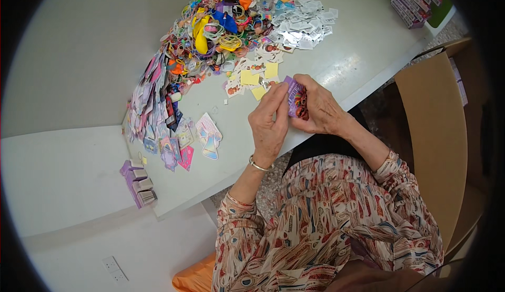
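Both hands met over the near edge of the table (347, 66). The left hand (269, 126) pinched the left side of a small purple packet (296, 98), fingers curled onto it; the right hand (322, 108) gripped it from the right, thumb and fingers closed around it. Just beyond lay yellow paper squares (250, 77), and farther off a heap of balloons (215, 26) with clear sachets (302, 24) to its right. Cards (173, 134) fanned out on the left. Purple boxes (138, 182) sat near left.
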{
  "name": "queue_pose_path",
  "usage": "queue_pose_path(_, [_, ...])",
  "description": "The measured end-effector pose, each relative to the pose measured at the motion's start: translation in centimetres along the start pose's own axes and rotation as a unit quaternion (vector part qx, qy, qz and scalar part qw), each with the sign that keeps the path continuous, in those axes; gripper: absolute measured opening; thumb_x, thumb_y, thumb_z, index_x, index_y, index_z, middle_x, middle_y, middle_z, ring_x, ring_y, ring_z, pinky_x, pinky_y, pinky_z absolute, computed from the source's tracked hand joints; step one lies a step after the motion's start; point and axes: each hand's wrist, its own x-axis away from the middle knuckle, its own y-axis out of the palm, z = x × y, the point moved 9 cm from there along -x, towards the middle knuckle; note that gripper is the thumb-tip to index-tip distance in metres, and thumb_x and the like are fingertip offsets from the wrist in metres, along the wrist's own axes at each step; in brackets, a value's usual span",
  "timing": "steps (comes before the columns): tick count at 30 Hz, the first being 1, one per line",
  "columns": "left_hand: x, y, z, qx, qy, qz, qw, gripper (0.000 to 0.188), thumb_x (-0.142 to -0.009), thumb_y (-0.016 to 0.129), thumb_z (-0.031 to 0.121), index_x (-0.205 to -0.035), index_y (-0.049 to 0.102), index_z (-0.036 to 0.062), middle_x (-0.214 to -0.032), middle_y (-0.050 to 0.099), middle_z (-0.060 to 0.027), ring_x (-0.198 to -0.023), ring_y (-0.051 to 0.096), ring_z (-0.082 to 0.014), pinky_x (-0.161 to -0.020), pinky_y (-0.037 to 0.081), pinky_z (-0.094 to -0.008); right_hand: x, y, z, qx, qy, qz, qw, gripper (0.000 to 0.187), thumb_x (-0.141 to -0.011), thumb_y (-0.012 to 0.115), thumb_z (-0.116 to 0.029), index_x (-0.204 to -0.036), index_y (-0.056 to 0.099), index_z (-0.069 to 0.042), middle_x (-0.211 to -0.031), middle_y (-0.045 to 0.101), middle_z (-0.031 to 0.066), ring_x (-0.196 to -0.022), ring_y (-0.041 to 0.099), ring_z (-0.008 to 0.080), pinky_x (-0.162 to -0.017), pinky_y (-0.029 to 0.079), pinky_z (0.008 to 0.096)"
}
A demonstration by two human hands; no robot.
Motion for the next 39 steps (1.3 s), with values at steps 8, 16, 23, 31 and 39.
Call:
queue_pose_path(8, [1.5,1.7,2.0,-0.209,0.120,0.020,0.970,0.043,-0.088,0.052,0.002,-0.131,0.047,-0.0032,-0.124,0.056,-0.0223,-0.108,0.059,-0.0375,-0.089,0.050,-0.0400,-0.8,0.2,0.5,-0.006,0.023,-0.007,1.000,0.084,-0.067,0.072,-0.016,-0.137,0.028,0.000,-0.111,0.049,0.0245,-0.101,0.053,0.0427,-0.086,0.047,0.0432])
queue_pose_path(16, [1.5,-5.7,-1.6,-0.145,0.004,0.070,0.987,0.046,-0.089,0.059,0.012,-0.131,0.046,-0.0016,-0.123,0.057,-0.0209,-0.110,0.057,-0.0382,-0.094,0.045,-0.0416,-1.4,-4.7,1.6,0.173,0.072,0.044,0.981,0.079,-0.072,0.075,-0.019,-0.139,0.036,-0.001,-0.108,0.058,0.0178,-0.083,0.062,0.0320,-0.073,0.052,0.0362])
queue_pose_path(23, [7.1,-19.9,-7.3,-0.166,-0.114,0.143,0.969,0.034,-0.086,0.066,0.017,-0.115,0.058,-0.0003,-0.111,0.063,-0.0195,-0.108,0.058,-0.0341,-0.091,0.046,-0.0390,-1.2,-10.2,6.9,0.452,0.087,0.017,0.888,0.081,-0.078,0.074,-0.034,-0.139,0.036,0.003,-0.129,0.051,0.0260,-0.116,0.050,0.0407,-0.097,0.040,0.0479])
queue_pose_path(31, [11.1,-17.2,-7.4,-0.433,-0.053,0.054,0.898,0.059,-0.086,0.064,0.041,-0.133,0.050,0.0085,-0.145,0.031,-0.0253,-0.135,0.023,-0.0470,-0.107,0.019,-0.0604,-0.6,7.7,-6.9,0.156,-0.077,-0.175,0.969,0.079,-0.076,0.075,-0.028,-0.138,0.037,0.000,-0.146,0.032,0.0232,-0.133,0.032,0.0424,-0.109,0.029,0.0487])
queue_pose_path(39, [7.2,-20.8,-14.2,-0.515,-0.020,0.036,0.856,0.058,-0.086,0.062,0.042,-0.134,0.050,0.0140,-0.144,0.031,-0.0263,-0.136,0.020,-0.0487,-0.103,0.016,-0.0679,-1.0,15.0,-9.6,0.111,-0.112,-0.329,0.931,0.072,-0.081,0.070,-0.037,-0.134,0.040,0.001,-0.144,0.032,0.0256,-0.132,0.031,0.0446,-0.106,0.031,0.0517])
